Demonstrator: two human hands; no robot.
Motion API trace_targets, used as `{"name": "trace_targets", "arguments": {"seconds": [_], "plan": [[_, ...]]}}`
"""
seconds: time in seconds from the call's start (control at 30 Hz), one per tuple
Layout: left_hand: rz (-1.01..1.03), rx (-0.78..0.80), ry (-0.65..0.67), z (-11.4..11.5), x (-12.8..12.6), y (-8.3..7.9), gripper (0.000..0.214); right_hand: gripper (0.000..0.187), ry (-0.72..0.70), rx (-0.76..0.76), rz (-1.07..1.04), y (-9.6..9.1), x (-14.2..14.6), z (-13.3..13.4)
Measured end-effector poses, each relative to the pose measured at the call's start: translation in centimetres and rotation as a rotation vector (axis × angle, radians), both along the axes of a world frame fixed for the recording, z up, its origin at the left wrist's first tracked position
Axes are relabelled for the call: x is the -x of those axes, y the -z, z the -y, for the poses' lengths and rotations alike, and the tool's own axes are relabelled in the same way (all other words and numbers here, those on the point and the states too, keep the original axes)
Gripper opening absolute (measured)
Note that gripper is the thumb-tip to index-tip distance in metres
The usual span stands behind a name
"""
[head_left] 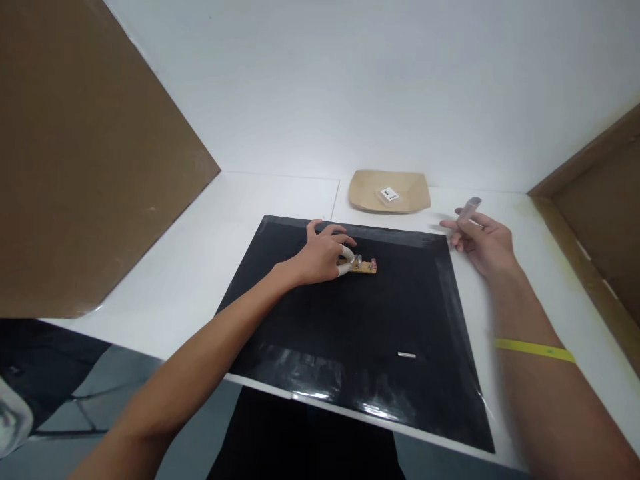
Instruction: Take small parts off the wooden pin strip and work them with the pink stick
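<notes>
white tabletop, boxed by brown cardboard walls, is carrying a glossy black mat point(350, 333). your left hand point(320, 257), fingertips capped in white cots, is pinching one end of a small tan circuit board point(366, 267) lying flat on the mat's far half. your right hand point(483, 243) is closing loosely around a slim grey cylinder point(469, 208), raised beside the mat's far right corner.

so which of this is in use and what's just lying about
In use: left hand on small circuit board; right hand holding grey tube; black mat.
Lying about: metal pin; tan tray; white tag in it.
</notes>
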State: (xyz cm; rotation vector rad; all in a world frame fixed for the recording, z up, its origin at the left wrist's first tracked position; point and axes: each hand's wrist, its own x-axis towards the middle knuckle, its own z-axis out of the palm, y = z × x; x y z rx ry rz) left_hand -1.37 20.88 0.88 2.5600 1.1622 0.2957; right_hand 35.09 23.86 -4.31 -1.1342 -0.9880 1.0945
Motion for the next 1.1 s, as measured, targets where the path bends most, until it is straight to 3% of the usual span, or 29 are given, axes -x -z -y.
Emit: {"name": "trace_targets", "arguments": {"seconds": [0.3, 0.73, 1.1], "plan": [[0.018, 0.004, -0.046, 0.13, -0.09, 0.65, 0.013, 0.047, 0.019, 0.006, 0.002, 0.03, 0.20, -0.04], [0.000, -0.063, -0.061, 0.89, -0.22, -0.03, 0.013, 0.042, 0.035, -0.003, 0.025, 0.07, 0.40, -0.02], [0.030, -0.058, -0.070, 0.78, -0.34, 0.50, 0.007, 0.048, 0.037, -0.002, 0.043, 0.22, 0.36, -0.18]]}}
